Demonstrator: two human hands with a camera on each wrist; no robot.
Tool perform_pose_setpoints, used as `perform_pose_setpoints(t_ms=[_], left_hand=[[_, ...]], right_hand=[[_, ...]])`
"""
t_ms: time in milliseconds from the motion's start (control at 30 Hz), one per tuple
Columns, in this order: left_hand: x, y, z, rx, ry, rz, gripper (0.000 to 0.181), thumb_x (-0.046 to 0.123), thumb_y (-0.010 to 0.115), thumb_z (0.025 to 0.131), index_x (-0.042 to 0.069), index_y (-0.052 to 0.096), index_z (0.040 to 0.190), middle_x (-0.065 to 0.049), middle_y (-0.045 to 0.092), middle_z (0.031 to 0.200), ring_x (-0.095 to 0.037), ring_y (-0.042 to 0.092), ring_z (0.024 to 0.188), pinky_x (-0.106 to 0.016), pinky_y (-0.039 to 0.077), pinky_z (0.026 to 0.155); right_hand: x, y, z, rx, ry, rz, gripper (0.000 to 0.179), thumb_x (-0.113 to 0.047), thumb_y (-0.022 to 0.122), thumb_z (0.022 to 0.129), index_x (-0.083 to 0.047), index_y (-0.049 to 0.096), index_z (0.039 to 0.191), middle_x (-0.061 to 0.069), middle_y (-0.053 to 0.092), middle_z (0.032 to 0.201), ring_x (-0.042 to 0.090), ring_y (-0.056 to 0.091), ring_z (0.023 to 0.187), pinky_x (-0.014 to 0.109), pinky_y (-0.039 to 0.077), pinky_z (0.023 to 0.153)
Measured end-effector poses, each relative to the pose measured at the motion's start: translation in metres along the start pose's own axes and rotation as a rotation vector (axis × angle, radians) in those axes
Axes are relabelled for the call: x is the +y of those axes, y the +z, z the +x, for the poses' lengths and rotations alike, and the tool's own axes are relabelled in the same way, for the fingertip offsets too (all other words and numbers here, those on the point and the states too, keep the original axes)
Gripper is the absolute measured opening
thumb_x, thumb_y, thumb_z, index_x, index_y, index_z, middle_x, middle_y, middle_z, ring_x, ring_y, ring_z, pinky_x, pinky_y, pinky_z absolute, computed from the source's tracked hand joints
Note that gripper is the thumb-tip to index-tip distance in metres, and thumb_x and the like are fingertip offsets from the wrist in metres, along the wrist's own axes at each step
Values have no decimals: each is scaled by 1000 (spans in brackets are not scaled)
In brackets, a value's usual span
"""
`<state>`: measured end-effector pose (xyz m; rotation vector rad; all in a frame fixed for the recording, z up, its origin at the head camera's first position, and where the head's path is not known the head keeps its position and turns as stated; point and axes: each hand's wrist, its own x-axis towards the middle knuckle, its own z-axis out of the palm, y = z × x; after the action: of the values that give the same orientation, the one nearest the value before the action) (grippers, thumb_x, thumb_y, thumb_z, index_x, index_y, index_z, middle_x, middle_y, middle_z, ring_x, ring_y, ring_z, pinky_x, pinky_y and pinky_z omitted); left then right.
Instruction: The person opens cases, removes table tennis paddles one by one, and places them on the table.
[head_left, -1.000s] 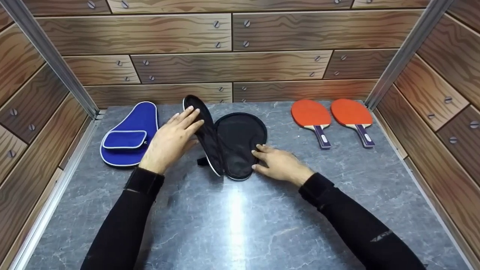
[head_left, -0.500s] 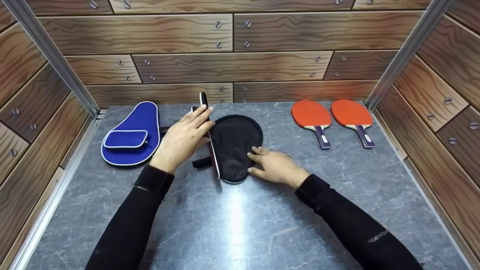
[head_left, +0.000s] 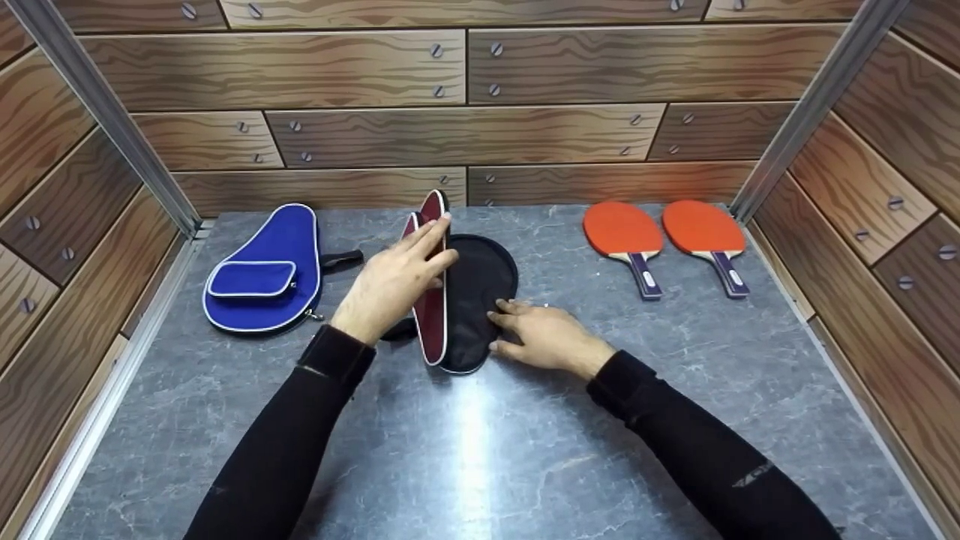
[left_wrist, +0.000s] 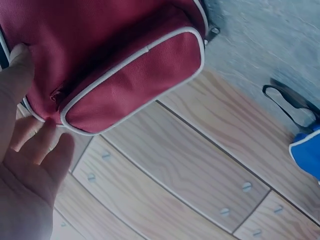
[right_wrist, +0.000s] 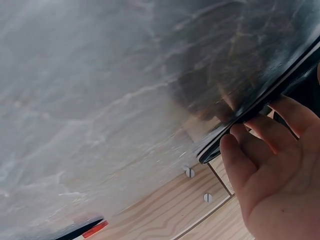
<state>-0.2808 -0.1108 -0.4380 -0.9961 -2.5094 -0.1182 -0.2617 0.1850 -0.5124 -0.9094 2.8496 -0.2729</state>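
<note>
In the head view, a paddle case lies unfolded at the middle of the table, its black inner half (head_left: 480,292) flat and its dark red half (head_left: 431,322) standing nearly upright. My left hand (head_left: 394,281) is against the outer side of that red half, fingertips at its upper edge. The left wrist view shows the thumb on the red cloth (left_wrist: 100,35) near a white-piped pocket (left_wrist: 140,82). My right hand (head_left: 551,337) rests its loosely extended fingertips on the right edge of the flat half. The case's inside is partly hidden by the raised half.
A blue paddle case (head_left: 262,277) with a front pocket lies at the left, a black strap (head_left: 343,260) beside it. Two table tennis paddles lie at the right, one red paddle (head_left: 622,225) and another red paddle (head_left: 703,225) farther right. Wood-patterned walls (head_left: 375,135) enclose the grey table.
My left hand has moved right, swinging the raised half from leaning left to nearly upright, so its red outside now shows. The flat half and my right hand have shifted slightly left.
</note>
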Motion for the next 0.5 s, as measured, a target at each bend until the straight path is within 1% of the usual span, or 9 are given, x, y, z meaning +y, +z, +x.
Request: perform_pose_setpoints(t_ms=[100,133,200,300,433,500], left_hand=[[5,3,2,-31,-21,-26,44,30,79,104,15,73,145,-24,51,183,-41,61,164,-56,73,103],[6,4,3,-37,-22,-40,44,29,79,104,14,73,146,-26,52,182,-42,62,163,-57,73,103],[8,7,4,-46,-13,-61,45,29,78,104,13,73,146,-27,54,179,-43,60,164,-57,71,107],[11,11,7,-54,14,-79,45,27,77,105,12,74,147,-27,56,178,-41,58,166,-56,67,116],[16,17,10,-55,62,-61,41,26,76,105,12,75,143,-24,59,176,-38,58,167,-50,64,123],[18,20,11,-65,74,-49,39,26,74,105,12,75,142,-23,60,176,-37,57,168,-49,63,124]], right_hand=[[0,0,0,-3,-6,-1,66,-53,66,117,-15,63,171,15,54,182,40,57,168,65,57,129],[0,0,0,-4,-7,-2,67,-54,66,117,-15,63,171,14,54,182,40,57,168,65,57,128],[-1,-1,0,-5,-12,-5,67,-55,66,116,-16,63,171,13,54,183,39,58,167,65,58,127],[-1,-1,1,-7,-21,-5,67,-55,67,116,-17,63,171,10,56,182,38,60,166,64,60,125],[2,-1,2,-13,-28,11,68,-54,68,115,-17,62,172,7,58,181,37,62,164,64,62,122],[5,-2,2,-16,-34,26,68,-52,68,115,-16,61,173,7,57,181,38,63,163,65,62,121]])
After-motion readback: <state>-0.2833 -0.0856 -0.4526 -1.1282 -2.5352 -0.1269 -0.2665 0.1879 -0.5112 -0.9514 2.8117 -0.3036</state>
